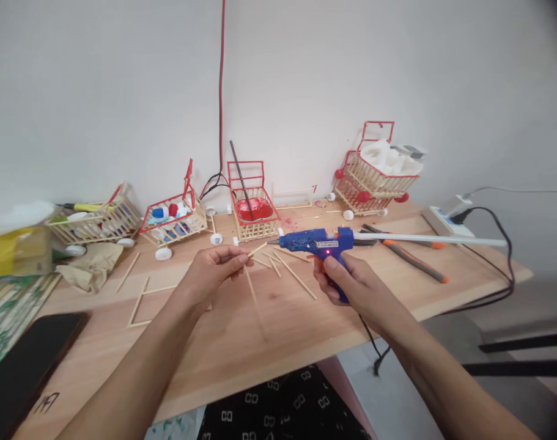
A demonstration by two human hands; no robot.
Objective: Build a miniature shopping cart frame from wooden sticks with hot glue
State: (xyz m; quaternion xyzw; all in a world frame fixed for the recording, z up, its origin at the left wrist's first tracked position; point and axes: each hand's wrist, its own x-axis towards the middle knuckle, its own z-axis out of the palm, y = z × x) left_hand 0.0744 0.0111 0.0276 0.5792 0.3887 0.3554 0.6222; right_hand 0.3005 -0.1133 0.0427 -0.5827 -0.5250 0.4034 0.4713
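A blue glue gun with a lit red light is held in my right hand, its fingers wrapped round the handle. A long white glue stick sticks out of its back end. My left hand pinches thin wooden sticks above the table; one points at the gun's nozzle and another slants down toward me. The nozzle tip is at or very near the end of the upper stick; whether they touch I cannot tell. Several loose sticks lie between my hands, just behind them.
Small stick carts with red trim line the wall. Pliers and a power strip lie at the right. A stick frame, crumpled brown paper and a black phone are at the left. The gun's cord hangs over the front edge.
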